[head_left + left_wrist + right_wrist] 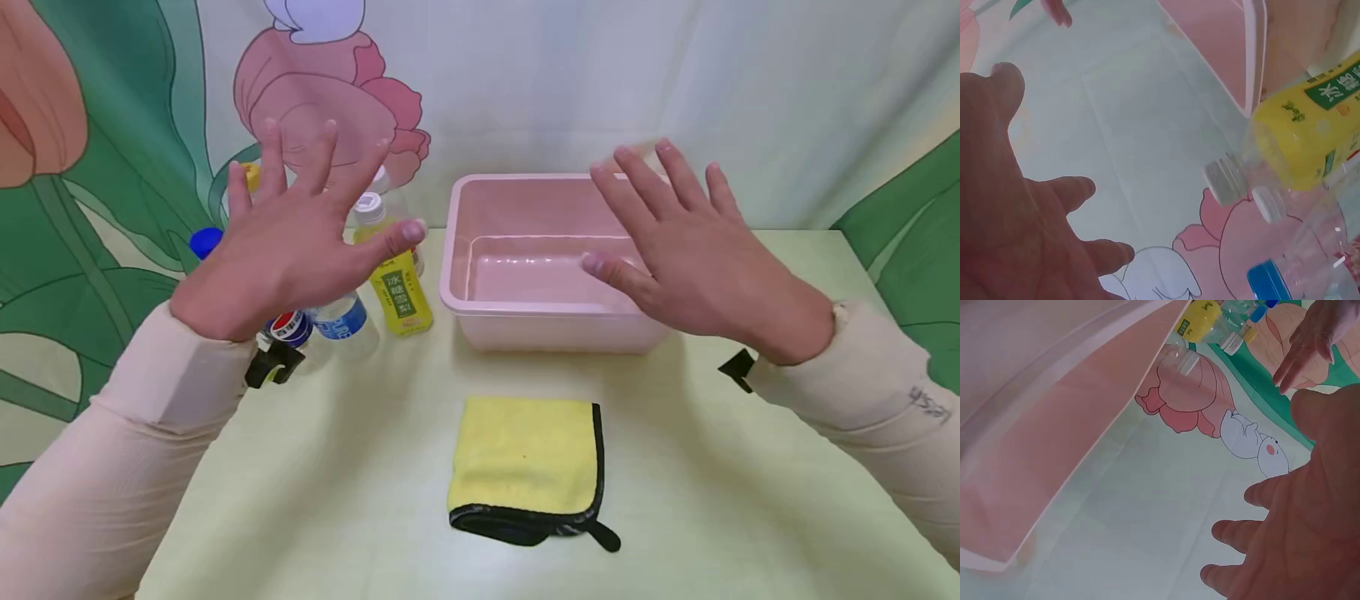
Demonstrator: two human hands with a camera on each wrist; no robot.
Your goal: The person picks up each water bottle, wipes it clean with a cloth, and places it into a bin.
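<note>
In the head view my left hand (292,233) is held up over a group of plastic bottles, fingers spread and holding nothing. Nearest its thumb stands a bottle with a yellow label (401,292) and white cap. A clear bottle with a blue label (345,325) and one with a Pepsi-like label (291,327) are partly hidden below the palm. My right hand (697,242), also spread and bare, hovers over the right side of a pink plastic basin (555,329) and hides part of it. A folded yellow cloth (525,458) with black trim lies in front of the basin.
A pale table top (360,500) carries all these things. Behind it hangs a curtain (540,92) printed with flowers and leaves, close to the basin's back rim. A blue cap (206,242) and a yellow cap (251,175) show at the left behind my hand.
</note>
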